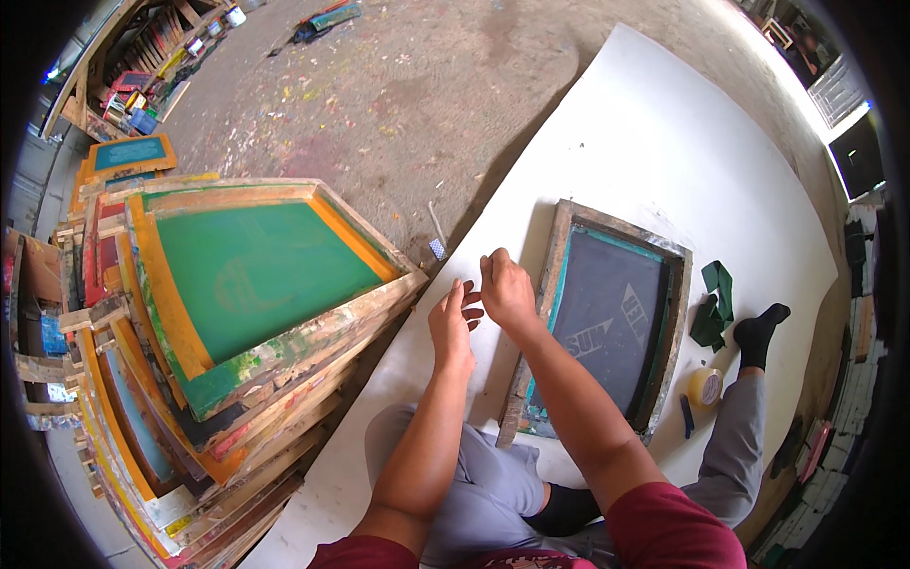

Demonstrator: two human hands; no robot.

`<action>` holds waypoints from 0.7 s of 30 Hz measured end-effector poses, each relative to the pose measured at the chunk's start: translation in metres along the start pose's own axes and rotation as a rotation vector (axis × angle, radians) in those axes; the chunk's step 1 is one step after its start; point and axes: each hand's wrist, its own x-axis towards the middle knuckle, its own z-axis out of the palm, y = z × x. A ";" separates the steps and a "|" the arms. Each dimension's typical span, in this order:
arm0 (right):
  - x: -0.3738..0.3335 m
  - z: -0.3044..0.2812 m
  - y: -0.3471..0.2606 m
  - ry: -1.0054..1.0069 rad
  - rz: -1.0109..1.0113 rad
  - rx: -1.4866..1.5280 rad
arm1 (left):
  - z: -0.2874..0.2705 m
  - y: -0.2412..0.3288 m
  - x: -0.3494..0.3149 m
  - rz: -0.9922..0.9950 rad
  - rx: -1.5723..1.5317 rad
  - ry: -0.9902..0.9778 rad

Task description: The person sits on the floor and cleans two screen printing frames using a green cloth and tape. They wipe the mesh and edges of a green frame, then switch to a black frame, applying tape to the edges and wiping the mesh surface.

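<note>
My left hand (452,327) and my right hand (509,290) are raised close together over a white sheet. The left one has its fingers loosely bent and apart, with nothing visible in them. My right fingers are closed in a pinch, and whatever they may hold is hidden or too small to make out. Just right of my hands, a wooden-framed printing screen (607,313) with dark mesh and pale lettering shapes lies on the sheet, partly covered by my right forearm. Beyond it are a crumpled dark green strip (713,308), a roll of clear yellowish tape (704,387) and a dark cutter knife (686,417).
On my left rises a tall stack of paint-stained screens, topped by a green screen (256,275). The white sheet (654,123) spreads over the concrete floor (398,104). My legs, in grey trousers (730,455), rest on it. Paint containers (142,119) stand far left.
</note>
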 end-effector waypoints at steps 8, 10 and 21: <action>0.004 0.018 0.021 0.147 -0.039 0.096 | 0.006 -0.004 -0.001 0.050 0.002 -0.012; 0.001 0.022 0.027 0.256 -0.151 0.289 | 0.008 -0.007 -0.001 0.066 -0.011 -0.018; -0.024 -0.024 0.043 -0.026 -0.026 0.069 | 0.017 -0.031 -0.002 0.244 0.153 -0.051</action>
